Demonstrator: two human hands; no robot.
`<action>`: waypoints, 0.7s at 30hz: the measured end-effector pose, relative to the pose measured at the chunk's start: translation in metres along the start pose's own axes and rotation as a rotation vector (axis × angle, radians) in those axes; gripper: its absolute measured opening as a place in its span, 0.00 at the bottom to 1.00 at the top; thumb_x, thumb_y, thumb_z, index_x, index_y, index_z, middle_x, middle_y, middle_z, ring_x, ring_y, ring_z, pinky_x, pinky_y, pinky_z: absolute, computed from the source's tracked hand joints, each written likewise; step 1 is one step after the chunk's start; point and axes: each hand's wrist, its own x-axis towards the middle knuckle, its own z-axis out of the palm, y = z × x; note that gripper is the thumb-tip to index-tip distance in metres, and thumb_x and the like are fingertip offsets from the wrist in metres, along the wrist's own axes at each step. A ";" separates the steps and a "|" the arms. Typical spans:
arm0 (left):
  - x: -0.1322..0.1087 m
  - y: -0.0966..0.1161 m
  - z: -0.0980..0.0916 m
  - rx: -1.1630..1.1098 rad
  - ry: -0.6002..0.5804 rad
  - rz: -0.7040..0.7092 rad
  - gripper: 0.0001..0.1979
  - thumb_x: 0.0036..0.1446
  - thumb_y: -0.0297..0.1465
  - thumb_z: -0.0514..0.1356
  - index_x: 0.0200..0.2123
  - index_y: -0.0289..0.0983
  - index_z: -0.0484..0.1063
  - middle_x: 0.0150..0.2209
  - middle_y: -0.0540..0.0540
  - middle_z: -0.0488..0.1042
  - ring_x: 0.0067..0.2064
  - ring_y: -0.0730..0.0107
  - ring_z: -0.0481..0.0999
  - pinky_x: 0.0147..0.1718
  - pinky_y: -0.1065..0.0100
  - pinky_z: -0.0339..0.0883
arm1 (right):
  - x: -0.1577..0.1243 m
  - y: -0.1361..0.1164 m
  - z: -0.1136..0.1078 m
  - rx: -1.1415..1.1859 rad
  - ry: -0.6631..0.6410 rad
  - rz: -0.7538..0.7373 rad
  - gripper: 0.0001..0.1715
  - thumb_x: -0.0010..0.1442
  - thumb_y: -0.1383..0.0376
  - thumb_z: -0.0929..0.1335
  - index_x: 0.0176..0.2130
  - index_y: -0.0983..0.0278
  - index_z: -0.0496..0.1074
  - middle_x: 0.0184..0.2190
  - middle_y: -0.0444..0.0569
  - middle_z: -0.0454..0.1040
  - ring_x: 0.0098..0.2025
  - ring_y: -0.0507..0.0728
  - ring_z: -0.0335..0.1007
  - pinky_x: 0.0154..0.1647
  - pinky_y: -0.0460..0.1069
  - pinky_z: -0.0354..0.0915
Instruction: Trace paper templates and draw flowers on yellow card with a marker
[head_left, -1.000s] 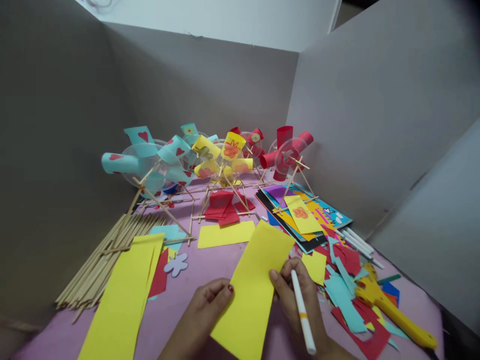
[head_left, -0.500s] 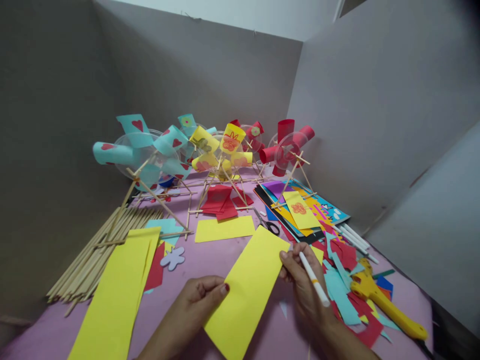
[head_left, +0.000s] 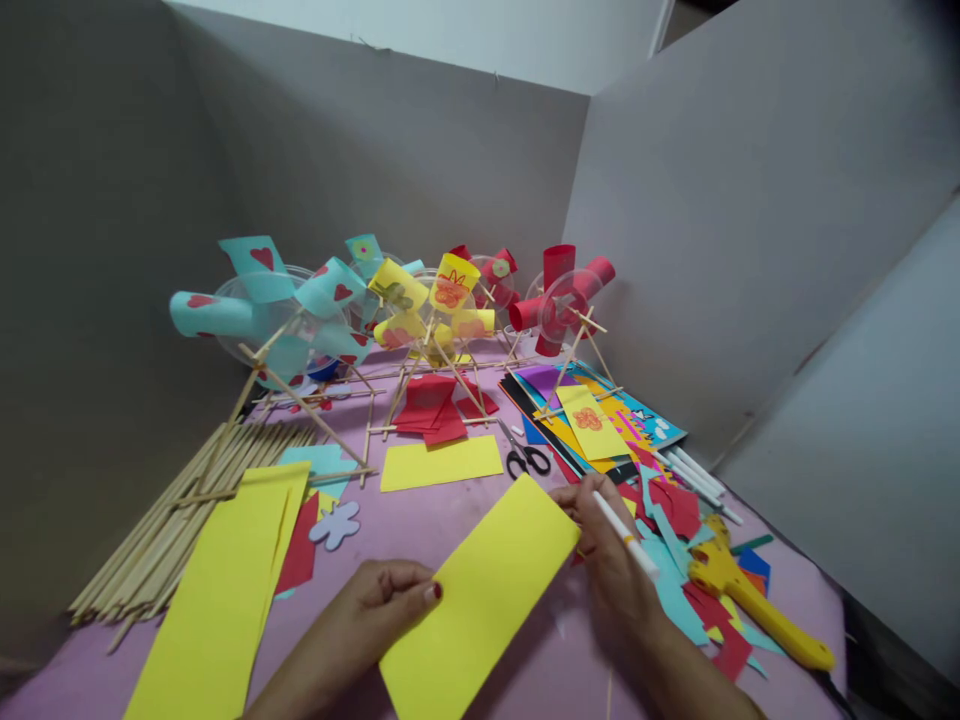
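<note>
A blank yellow paper rectangle [head_left: 480, 600] is held tilted above the pink table. My left hand [head_left: 386, 610] pinches its left edge between thumb and fingers. At its upper right edge is my right hand [head_left: 607, 545], closed, with a white marker [head_left: 626, 535] lodged in it; the fingertips are partly hidden behind the paper. Another yellow rectangle [head_left: 441, 463] lies flat beyond, with black-handled scissors [head_left: 528, 460] to its right. Long yellow sheets [head_left: 217, 590] lie at the left, near a lilac flower-shaped cutout [head_left: 334, 526].
Blue [head_left: 262, 300], yellow [head_left: 435, 300] and red [head_left: 562, 300] paper pinwheels on stick stands line the back. Bundled sticks [head_left: 172, 530] lie left. A yellow glue gun [head_left: 757, 600], white markers [head_left: 694, 475] and paper scraps [head_left: 675, 585] are at the right.
The held yellow paper has tilted further to the right. My right hand's fingers have shifted behind its right edge. The whole view has moved slightly.
</note>
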 end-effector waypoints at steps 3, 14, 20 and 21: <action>0.001 -0.006 -0.005 0.091 -0.001 0.017 0.20 0.47 0.48 0.64 0.23 0.35 0.74 0.20 0.52 0.64 0.23 0.74 0.58 0.24 0.73 0.49 | 0.000 0.003 -0.004 -0.168 -0.141 -0.030 0.22 0.53 0.56 0.72 0.29 0.60 0.55 0.22 0.37 0.61 0.21 0.49 0.54 0.22 0.44 0.53; 0.003 -0.010 -0.024 0.222 -0.007 0.063 0.18 0.48 0.45 0.64 0.23 0.36 0.75 0.19 0.51 0.64 0.22 0.74 0.57 0.22 0.74 0.49 | -0.008 -0.006 -0.002 -0.392 -0.334 0.006 0.12 0.52 0.66 0.68 0.29 0.61 0.58 0.24 0.38 0.63 0.24 0.49 0.54 0.24 0.44 0.53; -0.011 -0.016 -0.022 0.319 0.066 0.082 0.14 0.48 0.44 0.63 0.21 0.39 0.75 0.20 0.51 0.69 0.23 0.70 0.63 0.22 0.74 0.54 | -0.030 -0.012 -0.010 -0.660 -0.357 -0.025 0.09 0.51 0.74 0.64 0.26 0.61 0.60 0.20 0.37 0.64 0.21 0.49 0.56 0.21 0.42 0.50; -0.014 -0.018 -0.021 0.351 0.070 0.095 0.14 0.49 0.44 0.62 0.23 0.40 0.76 0.22 0.50 0.72 0.26 0.67 0.67 0.25 0.73 0.57 | -0.033 -0.010 -0.011 -0.714 -0.368 -0.039 0.09 0.50 0.75 0.64 0.26 0.61 0.60 0.19 0.37 0.64 0.21 0.49 0.57 0.21 0.42 0.50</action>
